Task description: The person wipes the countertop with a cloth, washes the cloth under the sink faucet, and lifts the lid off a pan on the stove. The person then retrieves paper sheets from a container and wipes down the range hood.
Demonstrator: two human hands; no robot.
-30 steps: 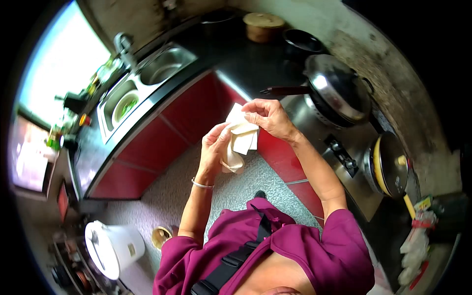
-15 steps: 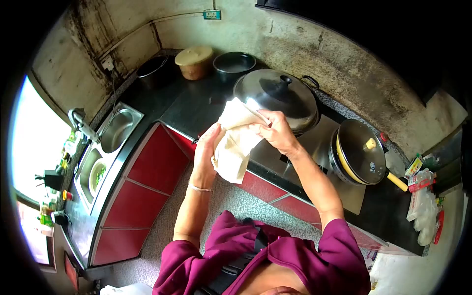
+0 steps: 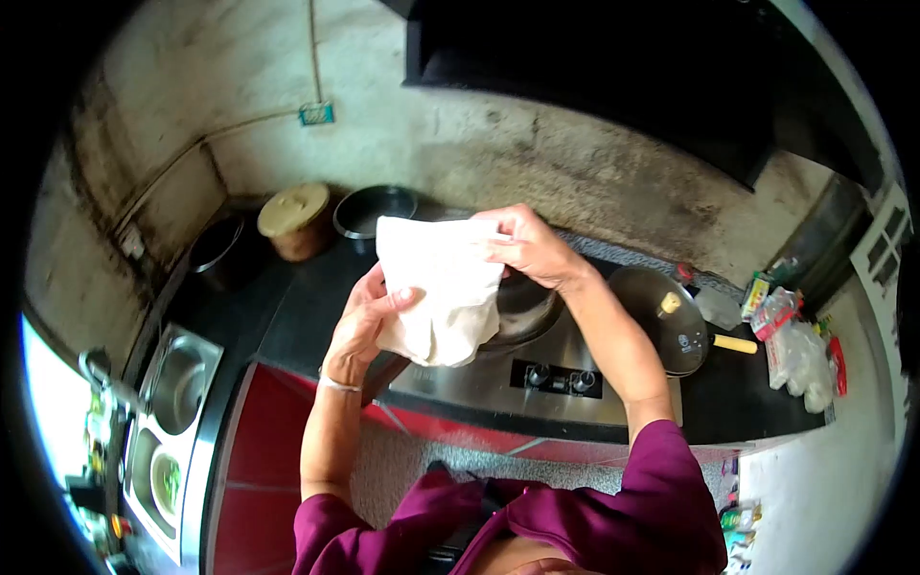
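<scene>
A folded white cloth is stretched between my two hands, in the air in front of the stove. My left hand pinches its left edge, with the thumb lying on top. At the upper right corner my right hand grips the cloth between thumb and fingers. Behind the cloth and my right hand, the large metal wok lid is mostly hidden.
A frying pan with a glass lid stands on the stove's right. A black pot, a lidded brown pot and a dark basin line the back. At left is a double sink; plastic bags lie at right.
The cloth has been spread from a crumpled bundle into a flatter, squarer fold. My view has turned to the right, and the stove's knobs now show.
</scene>
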